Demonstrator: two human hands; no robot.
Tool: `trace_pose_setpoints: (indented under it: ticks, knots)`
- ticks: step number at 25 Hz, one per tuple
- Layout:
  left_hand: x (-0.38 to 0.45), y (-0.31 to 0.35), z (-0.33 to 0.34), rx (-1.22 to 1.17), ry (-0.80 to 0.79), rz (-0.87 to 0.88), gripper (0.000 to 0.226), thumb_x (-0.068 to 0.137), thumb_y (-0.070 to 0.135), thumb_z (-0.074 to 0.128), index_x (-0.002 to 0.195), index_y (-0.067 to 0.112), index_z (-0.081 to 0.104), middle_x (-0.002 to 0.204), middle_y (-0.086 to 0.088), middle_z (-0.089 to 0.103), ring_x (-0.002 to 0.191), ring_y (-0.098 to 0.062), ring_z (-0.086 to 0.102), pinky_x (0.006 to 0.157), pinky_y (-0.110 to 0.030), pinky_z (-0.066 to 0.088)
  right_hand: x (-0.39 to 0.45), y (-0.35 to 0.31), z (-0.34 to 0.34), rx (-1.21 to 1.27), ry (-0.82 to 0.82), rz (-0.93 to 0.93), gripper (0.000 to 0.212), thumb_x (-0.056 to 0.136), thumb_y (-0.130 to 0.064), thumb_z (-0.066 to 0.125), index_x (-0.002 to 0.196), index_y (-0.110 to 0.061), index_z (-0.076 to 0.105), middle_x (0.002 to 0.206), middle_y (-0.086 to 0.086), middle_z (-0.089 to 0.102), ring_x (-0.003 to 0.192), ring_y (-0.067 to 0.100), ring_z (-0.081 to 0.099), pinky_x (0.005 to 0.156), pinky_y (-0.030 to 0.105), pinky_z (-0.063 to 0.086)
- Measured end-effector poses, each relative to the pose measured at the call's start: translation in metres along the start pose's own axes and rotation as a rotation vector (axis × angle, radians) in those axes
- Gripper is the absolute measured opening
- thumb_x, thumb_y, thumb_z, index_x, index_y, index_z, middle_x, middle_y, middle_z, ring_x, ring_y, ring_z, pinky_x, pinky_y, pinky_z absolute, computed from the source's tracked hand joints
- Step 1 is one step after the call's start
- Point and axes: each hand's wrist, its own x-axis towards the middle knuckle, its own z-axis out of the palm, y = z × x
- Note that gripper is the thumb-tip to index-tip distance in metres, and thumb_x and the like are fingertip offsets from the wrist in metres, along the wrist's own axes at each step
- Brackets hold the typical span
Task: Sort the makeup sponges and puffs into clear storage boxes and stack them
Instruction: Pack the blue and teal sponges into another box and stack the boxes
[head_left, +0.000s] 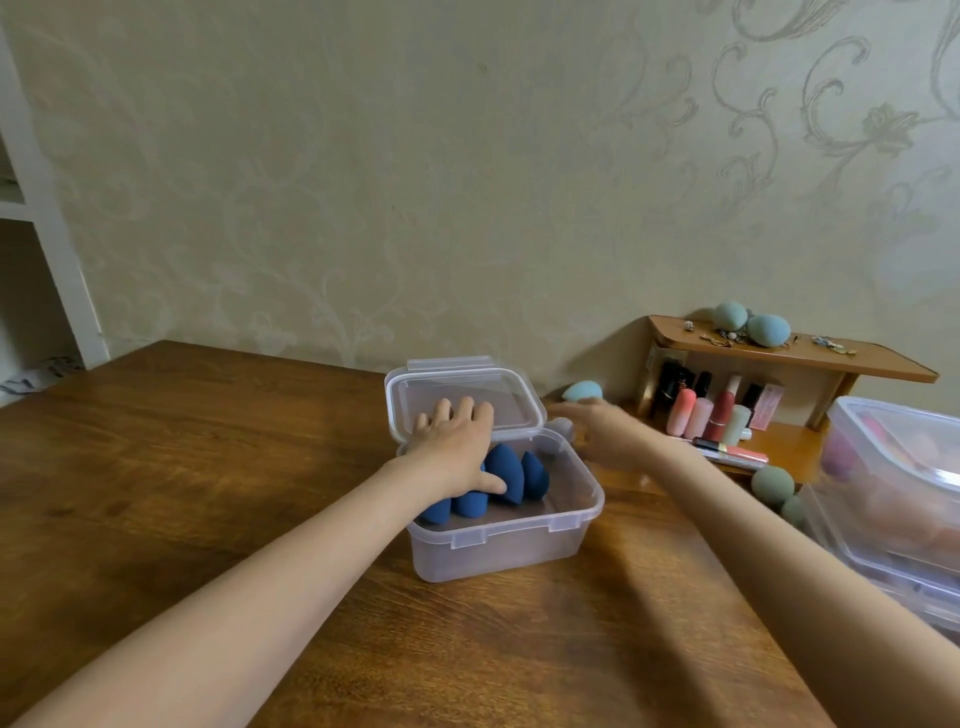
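Two bare forearms reach in from the near edge over the brown wooden worktop (208, 467). At the left hand (457, 447), the fingers (441, 410) are spread and fairly straight, lying against the raised clear lid (467, 387) of the open clear storage box (498, 540); its thumb touches one of the dark blue sponges (506, 470) inside. It grips nothing. The right hand (602, 431) is blurred; it hovers just right of the box's far corner, reaching toward a pale blue sponge (583, 391) that lies on the worktop by the wall. How far its fingers are open cannot be told, and nothing is seen held in it.

The box sits near the middle of the worktop, frosted clear plastic with snap latches, lid hinged up at the far side. About five teardrop-shaped dark blue sponges stand packed in its left half.

To the right, a small wooden shelf (795, 358) stands against the wall, with two grey-green sponges (748, 325) and small trinkets on top and a row of lipsticks (717, 410) below. Two more green sponges (774, 484) lie on the worktop in front of it. At the far right edge stand stacked clear boxes (893, 499) holding pink and peach pieces. No writing can be read anywhere.
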Motion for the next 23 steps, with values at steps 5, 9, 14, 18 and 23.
trace_pose_setpoints:
  ticks: [5,9,14,18,23]
  knots:
    - [0.001,-0.001,0.003,0.0,0.008,0.002,0.062,0.082,0.046,0.064,0.127,0.014,0.036,0.129,-0.008,0.04,0.119,-0.027,0.038,0.098,-0.04,0.035,0.004,-0.011,0.017,0.198,0.267,-0.033,0.043,0.086,-0.016,0.064,0.126,-0.016,0.048,0.123,0.007,0.054,0.106,0.02,0.058,0.088,0.029,0.049]
    - [0.002,0.0,0.0,-0.009,-0.003,-0.018,0.062,0.083,0.045,0.063,0.129,0.013,0.035,0.131,-0.009,0.04,0.121,-0.028,0.037,0.1,-0.041,0.035,-0.028,-0.011,-0.035,0.775,0.4,0.08,0.046,0.077,-0.025,0.073,0.114,-0.007,0.052,0.109,0.005,0.059,0.095,0.017,0.057,0.078,0.026,0.047]
    - [0.01,0.02,0.001,0.014,-0.028,-0.024,0.067,0.086,0.048,0.057,0.136,0.01,0.032,0.133,-0.012,0.036,0.124,-0.03,0.033,0.101,-0.04,0.031,-0.059,-0.039,-0.031,1.545,-0.231,0.083,0.043,0.076,-0.043,0.061,0.104,-0.01,0.056,0.089,0.008,0.063,0.087,0.016,0.059,0.098,0.035,0.044]
    - [0.009,0.022,-0.009,-0.032,-0.102,0.018,0.071,0.087,0.052,0.053,0.143,0.013,0.032,0.143,-0.012,0.03,0.133,-0.031,0.026,0.109,-0.041,0.027,-0.057,-0.047,-0.009,1.647,-0.224,0.207,0.089,0.068,-0.042,0.067,0.143,-0.01,0.032,0.138,0.022,0.045,0.127,0.028,0.046,0.11,0.037,0.032]
    - [-0.006,-0.013,-0.029,-0.101,-0.186,0.013,0.061,0.082,0.039,0.067,0.133,0.017,0.04,0.133,-0.007,0.039,0.128,-0.026,0.034,0.104,-0.039,0.038,-0.057,-0.049,-0.009,1.454,-0.273,0.103,0.05,0.068,-0.029,0.068,0.11,-0.009,0.052,0.117,0.01,0.059,0.107,0.02,0.056,0.11,0.035,0.032]
